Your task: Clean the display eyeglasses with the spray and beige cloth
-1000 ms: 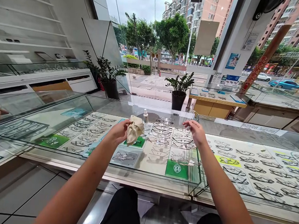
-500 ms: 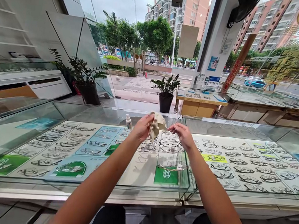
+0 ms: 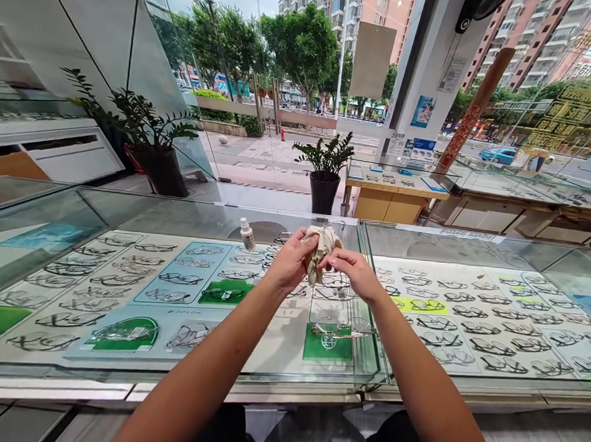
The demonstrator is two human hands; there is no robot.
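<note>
Above the glass counter, my left hand (image 3: 291, 262) is closed on a crumpled beige cloth (image 3: 315, 267). My right hand (image 3: 351, 270) meets it from the other side, thumb and fingers pinching the cloth's right part. A thin curved line, like the rim of a pair of eyeglasses (image 3: 339, 225), shows at the top of the cloth; most of it is hidden by the folds and fingers. Left of my hands, a small white spray bottle (image 3: 247, 234) stands upright on the counter.
Under the glass of the display case (image 3: 246, 376) lie rows of eyeglass frames (image 3: 179, 278), some on green mats (image 3: 312, 350). A second case (image 3: 466, 378) adjoins on the right. Beyond the counter stand potted plants (image 3: 323, 193) and a wooden display table (image 3: 391, 210) before the window.
My right hand has moved left and in against the cloth, which is now bunched between both hands. The view has tilted down slightly, and the bottle appears further left.
</note>
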